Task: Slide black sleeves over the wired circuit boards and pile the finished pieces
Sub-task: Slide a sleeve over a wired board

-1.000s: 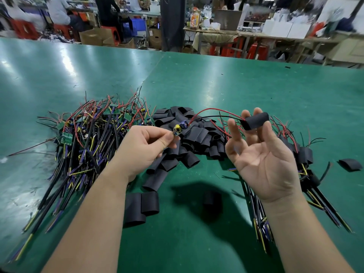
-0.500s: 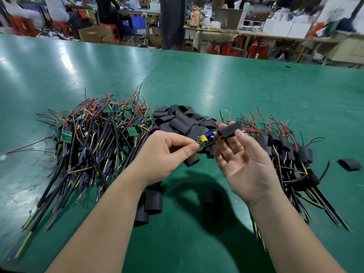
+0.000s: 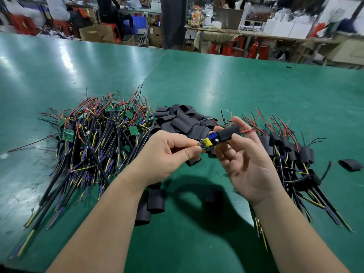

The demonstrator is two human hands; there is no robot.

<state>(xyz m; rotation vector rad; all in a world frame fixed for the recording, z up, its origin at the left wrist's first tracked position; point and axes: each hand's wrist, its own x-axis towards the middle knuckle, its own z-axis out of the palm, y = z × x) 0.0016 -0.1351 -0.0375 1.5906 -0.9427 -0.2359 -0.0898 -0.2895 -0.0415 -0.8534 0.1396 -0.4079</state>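
My left hand (image 3: pixel 167 154) pinches the near end of a small circuit board (image 3: pixel 209 141) with a yellow and a blue part on it. My right hand (image 3: pixel 246 164) pinches a black sleeve (image 3: pixel 228 133) between thumb and fingers. The sleeve covers the far end of that board, and red wires stick out of its right end. A heap of bare wired boards (image 3: pixel 98 138) lies on the left. Loose black sleeves (image 3: pixel 181 121) are piled behind my hands. Sleeved pieces (image 3: pixel 295 152) lie in a pile on the right.
Everything rests on a green table (image 3: pixel 216 85). A few flat sleeves (image 3: pixel 151 203) lie near my left forearm and one stray sleeve (image 3: pixel 350 164) at the far right. Behind the table are people, boxes and other benches.
My right hand came down and left with the sleeve, met the board held in my left hand, and the sleeve now sits partly over the board with its wires threaded through.
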